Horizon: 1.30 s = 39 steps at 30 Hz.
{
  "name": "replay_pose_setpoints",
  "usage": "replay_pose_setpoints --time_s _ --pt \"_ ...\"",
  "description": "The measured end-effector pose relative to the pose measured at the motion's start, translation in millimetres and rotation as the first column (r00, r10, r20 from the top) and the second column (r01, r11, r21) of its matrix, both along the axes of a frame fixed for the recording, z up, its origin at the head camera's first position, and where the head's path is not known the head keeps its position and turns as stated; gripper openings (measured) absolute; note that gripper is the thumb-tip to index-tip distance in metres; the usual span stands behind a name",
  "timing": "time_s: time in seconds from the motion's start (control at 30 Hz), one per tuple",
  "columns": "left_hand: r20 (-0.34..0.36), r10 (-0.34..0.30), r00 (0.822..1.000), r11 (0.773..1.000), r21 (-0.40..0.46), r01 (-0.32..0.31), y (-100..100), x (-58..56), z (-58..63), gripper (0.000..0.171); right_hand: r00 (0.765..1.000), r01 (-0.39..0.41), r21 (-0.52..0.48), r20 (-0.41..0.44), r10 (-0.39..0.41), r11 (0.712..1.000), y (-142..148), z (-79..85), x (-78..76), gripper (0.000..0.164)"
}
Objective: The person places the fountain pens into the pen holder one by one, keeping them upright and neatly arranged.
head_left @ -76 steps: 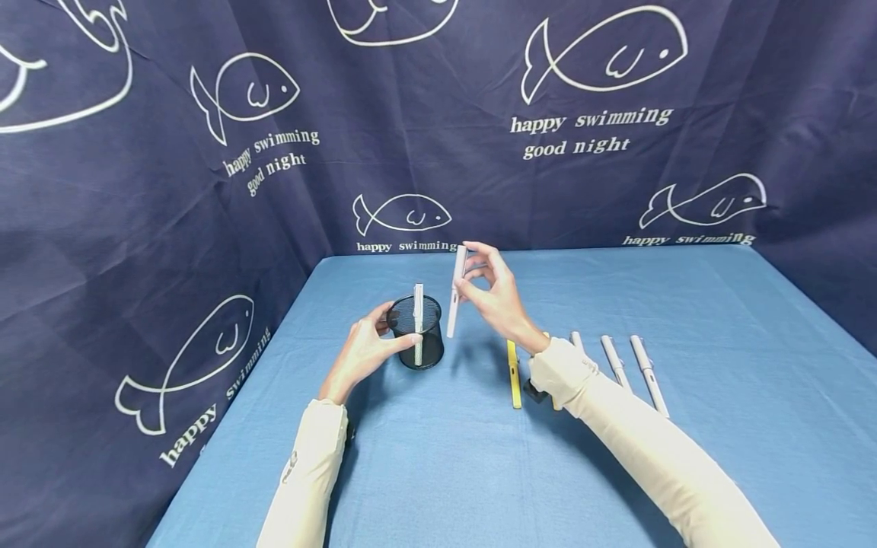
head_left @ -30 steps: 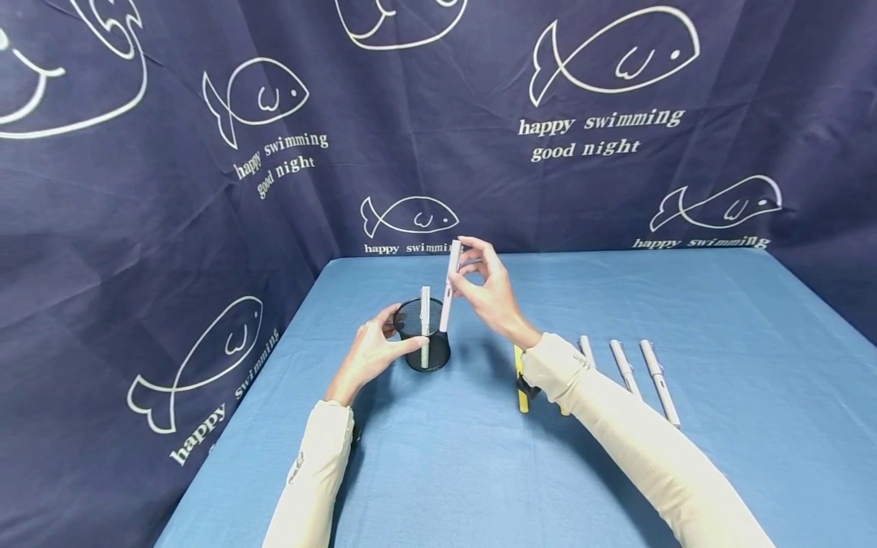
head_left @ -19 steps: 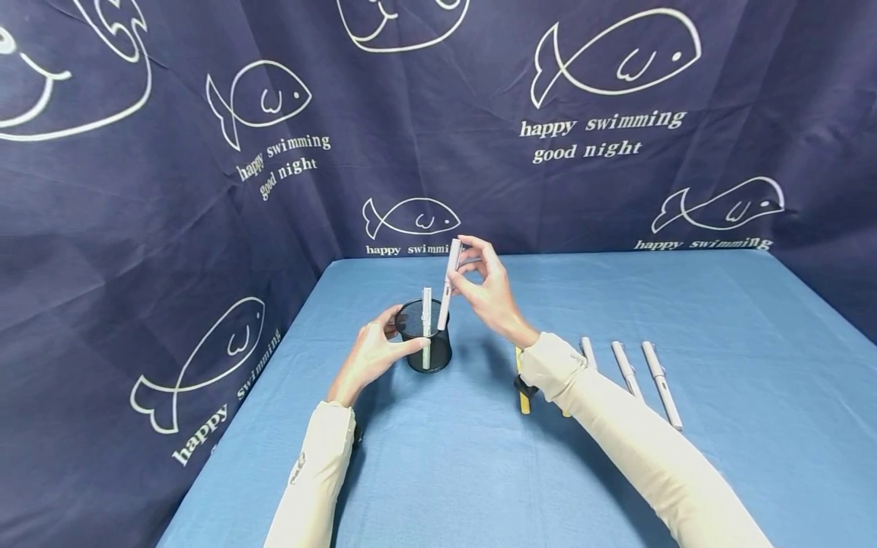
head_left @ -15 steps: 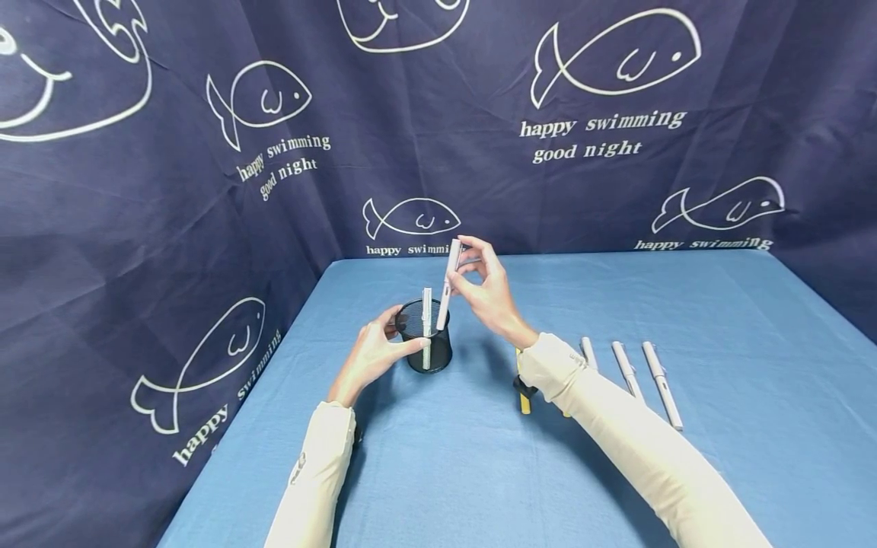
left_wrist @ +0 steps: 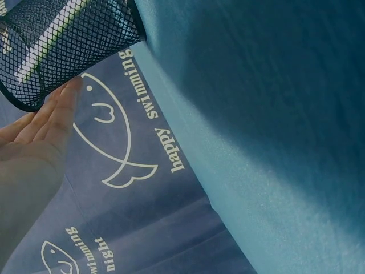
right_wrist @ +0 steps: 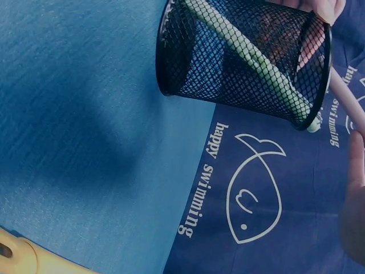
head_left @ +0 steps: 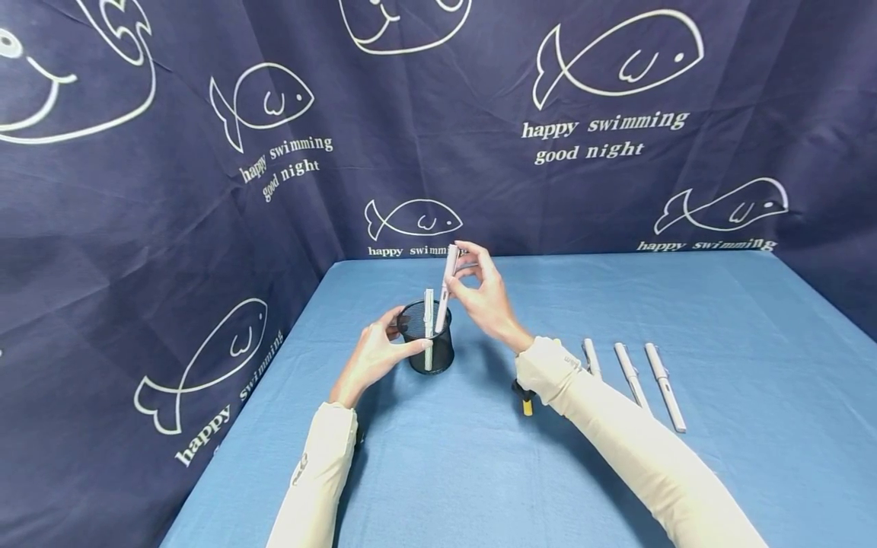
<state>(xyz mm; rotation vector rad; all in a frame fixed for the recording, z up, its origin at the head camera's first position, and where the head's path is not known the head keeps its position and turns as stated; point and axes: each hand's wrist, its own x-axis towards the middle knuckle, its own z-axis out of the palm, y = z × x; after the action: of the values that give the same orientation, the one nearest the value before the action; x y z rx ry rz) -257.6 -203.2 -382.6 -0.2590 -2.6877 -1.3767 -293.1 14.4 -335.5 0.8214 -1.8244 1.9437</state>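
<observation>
My left hand [head_left: 375, 352] holds a black wire-mesh pen holder [head_left: 444, 355] upright on the table, its thumb at the near side and its fingers at the far left. A whitish pen [head_left: 428, 301] stands inside, showing greenish through the mesh in the right wrist view. My right hand [head_left: 488, 297] pinches another pale pen [head_left: 450, 263] near its upper end, between thumb and fingers. That pen leans, and its lower end is just inside the holder's mouth. From the right wrist, the holder [right_wrist: 239, 57] hides part of the left hand.
Several pens lie right of the holder: pale ones [head_left: 664, 387] near the right sleeve and a yellow one [head_left: 527, 409], partly hidden by the sleeve and a black object [head_left: 524, 390] beneath it. A blue cloth [head_left: 438, 472] covers the table; a navy fish-print curtain [head_left: 438, 122] hangs behind.
My right hand has carried its pen left from beside the holder to its mouth, then slightly down, the lower end dipping inside. The left hand keeps its hold. The head view has shifted slightly.
</observation>
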Motion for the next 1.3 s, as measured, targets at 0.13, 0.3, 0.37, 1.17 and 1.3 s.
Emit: replay_pose_setpoints --time_s 0.13,0.3,0.37,1.17,1.3 --pt "-0.004 -0.005 1.000 1.000 -0.001 0.005 1 -0.5 -2.0 0.086 1.000 -0.006 0.017 -0.008 0.007 1.000 0 -17.5 -13.7 0.053" --pt "-0.002 -0.002 1.000 1.000 -0.009 0.002 2 -0.5 -2.1 0.088 1.000 -0.027 0.008 -0.006 0.027 1.000 -1 -29.6 -22.4 0.053" --pt "0.000 -0.003 1.000 1.000 -0.009 0.003 2 -0.6 -2.0 0.089 0.999 -0.032 0.006 -0.003 0.032 0.999 -1 -29.7 -22.4 0.054" --pt "0.013 -0.001 1.000 1.000 -0.012 0.001 1 0.4 -0.1 0.090 0.996 -0.059 0.083 0.073 0.053 0.995 18 -9.3 4.5 0.050" --pt "0.017 -0.003 1.000 1.000 -0.014 0.003 0 0.5 0.3 0.091 0.996 -0.058 0.091 0.070 0.052 0.994 21 -7.4 7.1 0.050"
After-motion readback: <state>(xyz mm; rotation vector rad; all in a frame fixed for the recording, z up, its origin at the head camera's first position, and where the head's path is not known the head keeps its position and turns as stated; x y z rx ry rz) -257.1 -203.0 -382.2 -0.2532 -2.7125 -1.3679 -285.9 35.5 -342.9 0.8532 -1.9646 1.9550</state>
